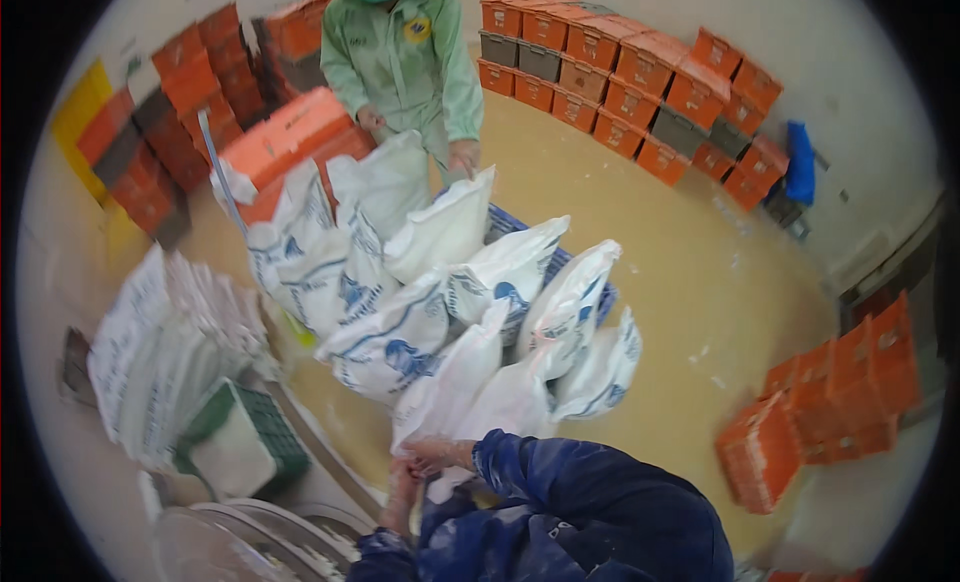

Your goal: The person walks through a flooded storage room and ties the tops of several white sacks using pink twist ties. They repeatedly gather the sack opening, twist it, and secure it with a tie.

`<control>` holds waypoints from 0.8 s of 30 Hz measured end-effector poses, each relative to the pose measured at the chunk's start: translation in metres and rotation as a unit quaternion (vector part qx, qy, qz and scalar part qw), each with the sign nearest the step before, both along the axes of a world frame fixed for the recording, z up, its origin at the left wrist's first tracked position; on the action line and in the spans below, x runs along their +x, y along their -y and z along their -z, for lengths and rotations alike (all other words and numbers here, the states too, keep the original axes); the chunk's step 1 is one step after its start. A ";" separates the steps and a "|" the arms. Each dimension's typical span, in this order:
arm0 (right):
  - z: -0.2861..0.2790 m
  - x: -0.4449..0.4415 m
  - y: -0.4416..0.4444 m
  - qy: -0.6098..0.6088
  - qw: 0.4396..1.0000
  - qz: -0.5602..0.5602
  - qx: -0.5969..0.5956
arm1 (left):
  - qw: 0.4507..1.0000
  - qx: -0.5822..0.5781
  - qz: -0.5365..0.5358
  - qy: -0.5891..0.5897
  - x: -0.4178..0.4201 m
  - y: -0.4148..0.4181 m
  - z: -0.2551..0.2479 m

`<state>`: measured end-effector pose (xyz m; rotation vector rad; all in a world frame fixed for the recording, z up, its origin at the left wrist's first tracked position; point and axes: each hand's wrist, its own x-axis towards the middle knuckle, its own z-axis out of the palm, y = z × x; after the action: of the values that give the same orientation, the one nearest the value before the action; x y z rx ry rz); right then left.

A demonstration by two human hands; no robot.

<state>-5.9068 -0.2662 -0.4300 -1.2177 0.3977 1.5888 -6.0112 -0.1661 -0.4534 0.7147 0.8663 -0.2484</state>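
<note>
My left hand and my right hand are together at the near end of a white woven sack, fingers closed at its gathered top. Another plain-sided white sack leans beside it on the right. Several full white sacks with blue print stand upright, crowded together beyond, with blue plastic crates or a pallet showing at their right edge. Across the sacks a co-worker in pale green overalls has one hand at the top of a white sack.
Orange and grey lidded crates are stacked along the back wall. More orange crates stand at right. On the left are a pile of flattened white sacks, a green crate and pale round tubs.
</note>
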 end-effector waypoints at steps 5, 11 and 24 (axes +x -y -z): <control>0.036 -0.011 -0.021 0.044 0.990 -0.020 0.131 | 0.995 0.086 -0.004 0.056 0.002 -0.005 -0.037; -0.005 -0.001 0.000 0.313 0.933 -0.170 0.056 | 0.989 0.142 0.001 0.030 -0.005 -0.021 -0.029; -0.049 0.022 -0.048 0.370 0.888 0.079 0.260 | 0.826 0.437 0.354 0.026 0.011 -0.061 0.058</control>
<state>-5.8851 -0.2183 -0.3812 -1.2157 -0.3959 0.8941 -5.9999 -0.1049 -0.5114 1.9079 0.5974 -0.4968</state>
